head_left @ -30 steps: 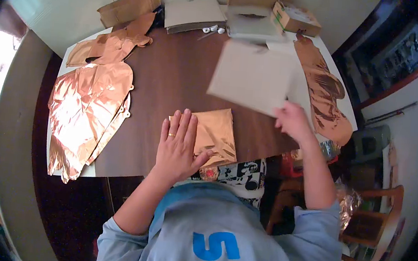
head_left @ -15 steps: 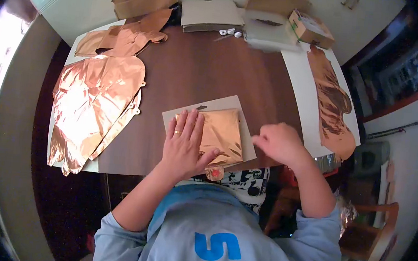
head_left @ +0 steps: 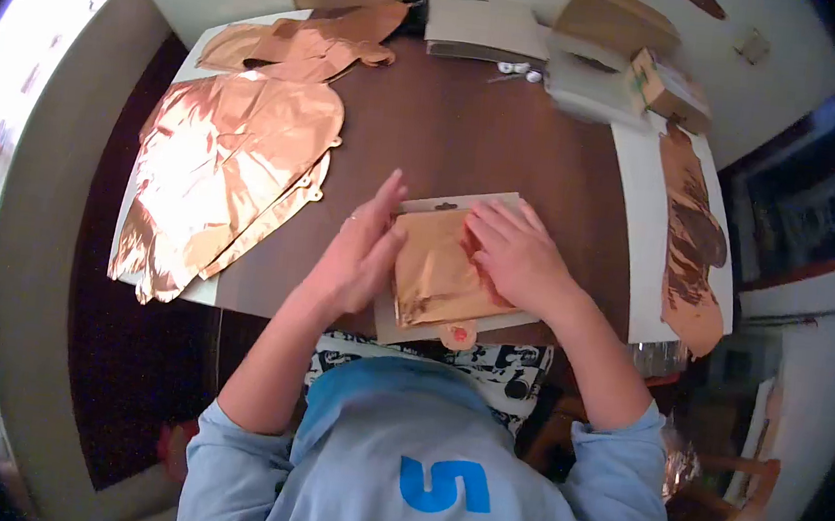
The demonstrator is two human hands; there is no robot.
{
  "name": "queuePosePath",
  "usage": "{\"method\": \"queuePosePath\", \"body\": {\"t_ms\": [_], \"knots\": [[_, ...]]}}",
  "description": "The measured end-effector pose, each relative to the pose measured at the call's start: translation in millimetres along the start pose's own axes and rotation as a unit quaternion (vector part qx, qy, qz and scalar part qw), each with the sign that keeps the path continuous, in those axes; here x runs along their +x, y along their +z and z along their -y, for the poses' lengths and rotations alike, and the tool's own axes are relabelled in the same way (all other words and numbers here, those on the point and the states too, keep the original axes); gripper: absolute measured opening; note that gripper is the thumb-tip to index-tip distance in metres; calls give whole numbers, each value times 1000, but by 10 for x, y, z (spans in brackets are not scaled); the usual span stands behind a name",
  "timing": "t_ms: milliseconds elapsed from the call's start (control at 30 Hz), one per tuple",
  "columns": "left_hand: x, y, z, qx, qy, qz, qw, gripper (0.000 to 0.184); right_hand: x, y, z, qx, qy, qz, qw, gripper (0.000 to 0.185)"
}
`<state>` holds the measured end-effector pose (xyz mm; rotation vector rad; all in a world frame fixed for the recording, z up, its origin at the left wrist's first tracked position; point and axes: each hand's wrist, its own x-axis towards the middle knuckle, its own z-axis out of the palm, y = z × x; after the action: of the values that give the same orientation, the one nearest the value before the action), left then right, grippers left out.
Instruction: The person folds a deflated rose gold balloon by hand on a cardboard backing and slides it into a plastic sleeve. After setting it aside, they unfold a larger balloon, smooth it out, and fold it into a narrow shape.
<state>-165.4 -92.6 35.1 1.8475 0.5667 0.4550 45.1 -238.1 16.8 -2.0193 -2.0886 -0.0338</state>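
Resting on the foil packet (head_left: 432, 267) over grey card (head_left: 393, 330), previously clear of it: right hand (head_left: 528, 261), fingers open; left hand (head_left: 360, 255), formerly flat atop, now tilted alongside, fingers slightly spread.

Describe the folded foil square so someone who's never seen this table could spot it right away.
On the brown tabletop, find the pale card at the near edge. The folded foil square lies on it, partly under the right hand, beside the left hand. Unlike the larger foil pieces at both sides, it is a compact packet.
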Motion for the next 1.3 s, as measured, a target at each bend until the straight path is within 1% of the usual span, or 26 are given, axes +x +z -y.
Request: {"method": "queuePosePath", "body": {"t_ms": [33,67,100,167,200,233,267,300,333,400,433,500,600,733,833,933,1033,1067,1167,1267,1300], "knots": [[-20,-92,-5,-56,-22,-11,998,64,6,2,-3,11,2,8,1000,45],[-37,-175,38,-57,-18,-29,998,64,8,-15,-7,20,5,16,1000,47],[-94,-227,45,16,7,-32,999,62,17,-29,-13,28,8,24,999,48],[-200,-280,40,158,57,-33,985,58,39,-39,-21,20,-3,27,999,49],[-189,-275,29,94,21,-52,994,54,42,-39,-10,17,-6,29,999,49],[-246,-245,21,159,109,-20,981,54,42,-37,8,19,0,27,999,49],[-358,-194,11,223,196,14,955,55,31,-34,32,20,7,24,999,49],[-451,-142,-6,283,281,49,916,55,23,-30,47,22,16,23,999,49],[-502,-100,-50,322,291,89,897,59,20,-22,57,22,17,16,999,49],[-491,-67,28,306,295,93,900,60,22,-5,86,22,20,2,1000,49],[-481,-58,66,299,299,95,901,60,35,-24,112,24,27,11,999,48],[-457,-54,106,281,288,88,911,60,82,-107,165,26,42,29,998,48],[-442,-66,109,263,278,96,919,58,196,-129,239,71,55,43,995,48],[-440,-39,130,238,271,100,927,53,315,144,320,64,3,16,998,49],[-452,-68,87,214,261,49,940,49,365,227,332,71,-22,7,997,50],[-312,-177,63,214,186,-40,958,47,359,213,328,94,-28,-2,995,51],[-4,-224,-110,200,11,-32,979,46,336,186,303,101,-36,-6,994,50],[110,-212,63,194,90,-47,976,38,337,171,310,101,-34,-3,994,50],[348,-294,56,214,-2,45,976,42,324,171,300,101,-31,-6,994,51],[506,-401,36,194,-51,122,972,45,285,218,265,113,-32,-9,993,51],[525,-419,9,187,-67,134,971,43,292,220,249,118,-34,-10,992,51]]}}
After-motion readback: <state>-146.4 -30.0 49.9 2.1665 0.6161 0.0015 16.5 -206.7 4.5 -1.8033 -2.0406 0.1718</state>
